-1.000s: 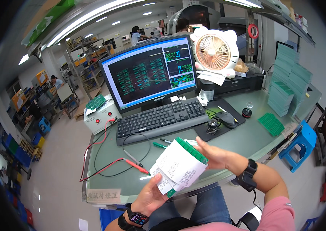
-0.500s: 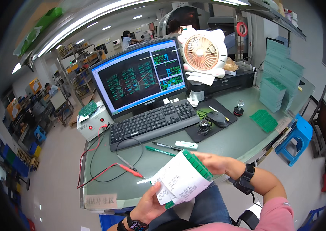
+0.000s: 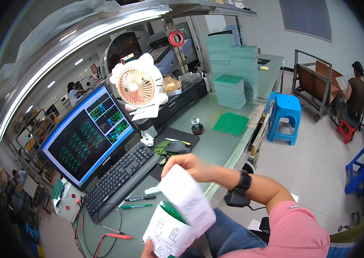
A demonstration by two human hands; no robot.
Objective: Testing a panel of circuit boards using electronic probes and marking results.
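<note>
At the lower edge my left hand [image 3: 147, 250] grips a bundle of green circuit boards [image 3: 172, 210] with a white printed paper strip wrapped around it. Only its thumb and a little of the hand show. My right hand [image 3: 190, 167] is closed on the free end of the paper strip [image 3: 186, 193] and holds it raised above the boards, so part of their green surface is bared. The strip's lower part still lies over the bundle. On the desk just left of the strip are a black pen [image 3: 140, 198], a green pen [image 3: 136, 206] and a white-capped tube [image 3: 152, 190].
Keyboard [image 3: 119, 180], monitor [image 3: 88, 137] and mouse [image 3: 177, 147] stand on the left. Red and black test leads [image 3: 117, 236] lie near them. Farther back are a round-handled stamp [image 3: 196, 126], a green board panel [image 3: 230, 123], tall board stacks [image 3: 229, 92] and a fan [image 3: 137, 86].
My view has swung to the right. My right hand has gone from the boards' far edge to the paper's end and lifted it away. The left hand keeps its hold on the bundle.
</note>
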